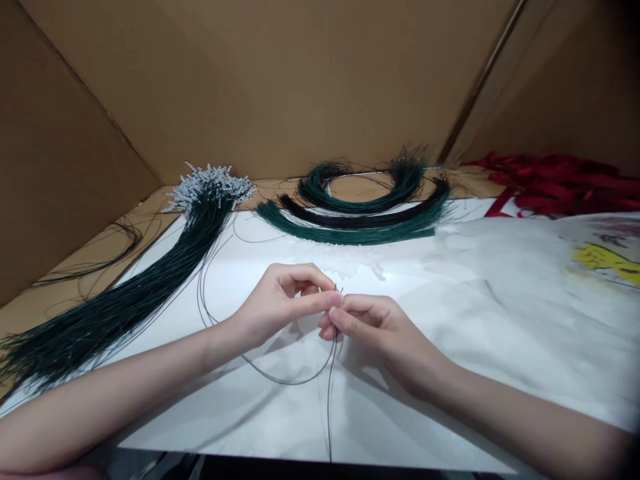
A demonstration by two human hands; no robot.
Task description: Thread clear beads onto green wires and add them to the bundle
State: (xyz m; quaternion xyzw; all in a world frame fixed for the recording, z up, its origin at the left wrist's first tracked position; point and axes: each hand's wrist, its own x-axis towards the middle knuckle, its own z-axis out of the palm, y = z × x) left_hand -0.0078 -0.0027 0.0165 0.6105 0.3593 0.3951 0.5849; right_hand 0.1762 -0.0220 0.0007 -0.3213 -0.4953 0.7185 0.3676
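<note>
My left hand (285, 297) and my right hand (373, 327) meet fingertip to fingertip over the middle of a white sheet (475, 300). Both are closed in a pinch on a thin dark green wire (300, 380). The wire loops down below the hands and one strand runs straight toward the near edge. Whether a bead sits between the fingertips is too small to tell.
A long bundle of dark green wires with white beaded tips (150, 267) lies at the left. Curved bundles of green and black wire (360, 213) lie at the back. Red ribbons (555, 183) are piled at the back right. Cardboard walls (250, 80) enclose the table.
</note>
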